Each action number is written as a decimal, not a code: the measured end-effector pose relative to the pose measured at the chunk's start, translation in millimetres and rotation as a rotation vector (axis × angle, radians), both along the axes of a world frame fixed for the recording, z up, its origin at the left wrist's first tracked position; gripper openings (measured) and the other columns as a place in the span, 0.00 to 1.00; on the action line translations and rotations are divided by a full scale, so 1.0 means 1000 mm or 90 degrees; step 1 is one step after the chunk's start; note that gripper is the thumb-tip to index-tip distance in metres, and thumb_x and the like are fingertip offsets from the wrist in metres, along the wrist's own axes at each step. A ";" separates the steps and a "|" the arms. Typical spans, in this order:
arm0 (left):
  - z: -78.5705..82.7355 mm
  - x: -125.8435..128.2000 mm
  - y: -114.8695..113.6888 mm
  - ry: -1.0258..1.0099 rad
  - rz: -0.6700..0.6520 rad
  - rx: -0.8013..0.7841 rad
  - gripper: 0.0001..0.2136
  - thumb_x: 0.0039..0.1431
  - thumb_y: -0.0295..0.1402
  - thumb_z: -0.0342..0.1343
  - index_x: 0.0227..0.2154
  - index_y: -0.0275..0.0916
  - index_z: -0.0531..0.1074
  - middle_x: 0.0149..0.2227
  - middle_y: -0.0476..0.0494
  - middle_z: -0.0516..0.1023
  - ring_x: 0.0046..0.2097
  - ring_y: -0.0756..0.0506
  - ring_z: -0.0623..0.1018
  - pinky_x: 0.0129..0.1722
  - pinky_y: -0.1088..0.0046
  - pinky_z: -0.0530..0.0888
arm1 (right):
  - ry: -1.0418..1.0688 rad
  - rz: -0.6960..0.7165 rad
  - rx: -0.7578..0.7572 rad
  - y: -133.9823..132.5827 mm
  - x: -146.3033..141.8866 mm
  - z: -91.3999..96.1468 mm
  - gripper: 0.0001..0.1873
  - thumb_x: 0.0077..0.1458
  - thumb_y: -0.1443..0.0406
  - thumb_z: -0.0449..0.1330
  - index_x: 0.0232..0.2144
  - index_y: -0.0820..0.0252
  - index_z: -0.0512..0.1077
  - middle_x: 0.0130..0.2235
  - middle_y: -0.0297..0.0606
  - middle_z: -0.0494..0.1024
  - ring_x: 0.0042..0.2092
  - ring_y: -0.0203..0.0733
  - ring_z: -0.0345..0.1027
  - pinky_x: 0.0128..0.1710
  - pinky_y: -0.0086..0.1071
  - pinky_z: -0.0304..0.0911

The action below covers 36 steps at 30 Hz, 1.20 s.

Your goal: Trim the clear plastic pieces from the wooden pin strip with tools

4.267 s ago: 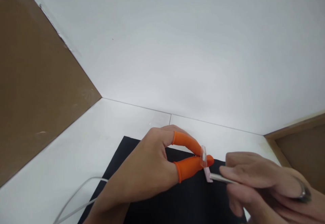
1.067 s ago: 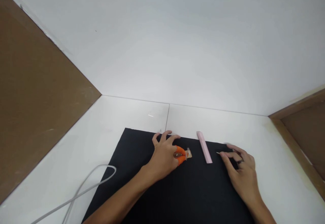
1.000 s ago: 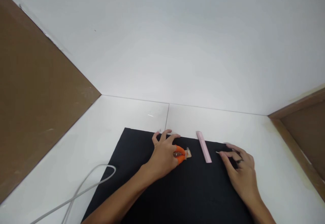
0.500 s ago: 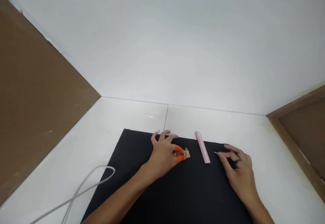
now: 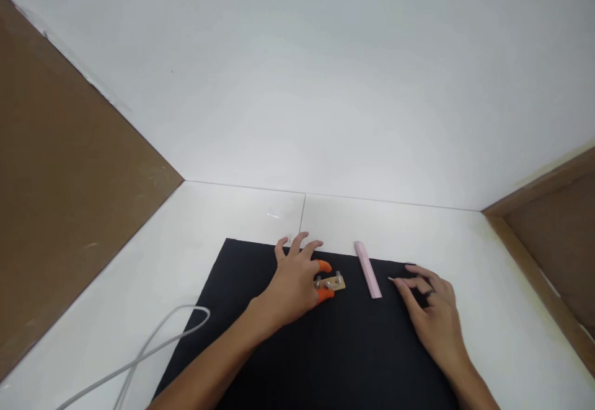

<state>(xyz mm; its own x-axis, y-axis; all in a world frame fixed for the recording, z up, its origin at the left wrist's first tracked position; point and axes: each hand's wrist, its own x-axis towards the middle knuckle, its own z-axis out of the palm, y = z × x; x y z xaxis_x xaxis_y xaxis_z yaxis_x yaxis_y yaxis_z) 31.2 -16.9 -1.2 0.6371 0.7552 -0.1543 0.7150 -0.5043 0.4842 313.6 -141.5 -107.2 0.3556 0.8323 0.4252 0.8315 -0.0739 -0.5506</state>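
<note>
Left hand [image 5: 297, 283] palm-down, grip parted beside tan piece [image 5: 335, 283]; right hand [image 5: 430, 311] pinches thin tool [image 5: 392, 280].

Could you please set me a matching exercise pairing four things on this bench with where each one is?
1 pink strip
2 grey cable
3 small tan part
4 thin metal tool

A in the right hand grip
B between the left hand orange finger cots
C on the white tabletop, left of the black mat
D across the mat's far edge

Pairs: 1-D, 2-C, 3-B, 4-A
</note>
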 end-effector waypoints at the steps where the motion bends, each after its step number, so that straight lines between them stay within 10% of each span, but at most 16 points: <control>1: 0.001 0.001 0.000 0.003 -0.002 0.000 0.16 0.54 0.41 0.75 0.44 0.45 0.86 0.69 0.36 0.73 0.76 0.22 0.57 0.70 0.25 0.46 | -0.003 0.000 -0.001 0.000 0.001 -0.001 0.28 0.68 0.41 0.55 0.35 0.55 0.82 0.50 0.44 0.81 0.53 0.52 0.71 0.57 0.51 0.63; 20: 0.004 0.004 -0.001 0.009 -0.001 0.014 0.02 0.61 0.36 0.70 0.36 0.47 0.86 0.65 0.41 0.78 0.73 0.24 0.63 0.68 0.24 0.49 | -0.018 -0.001 -0.015 -0.005 0.004 -0.006 0.23 0.68 0.45 0.58 0.38 0.57 0.80 0.51 0.42 0.80 0.55 0.48 0.71 0.59 0.50 0.63; 36: 0.002 0.012 -0.009 0.014 0.025 0.051 0.12 0.63 0.41 0.68 0.27 0.41 0.83 0.57 0.40 0.82 0.71 0.24 0.66 0.69 0.26 0.47 | -0.030 -0.001 -0.015 -0.006 0.005 -0.007 0.19 0.68 0.49 0.61 0.42 0.58 0.78 0.52 0.41 0.80 0.54 0.47 0.73 0.58 0.50 0.67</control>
<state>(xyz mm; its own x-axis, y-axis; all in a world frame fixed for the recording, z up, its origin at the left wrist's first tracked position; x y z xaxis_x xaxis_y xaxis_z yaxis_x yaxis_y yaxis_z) 43.1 -25.6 0.5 0.6038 0.7900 -0.1059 0.7448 -0.5118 0.4282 318.3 -147.3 -114.2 0.3371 0.8419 0.4214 0.8563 -0.0882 -0.5089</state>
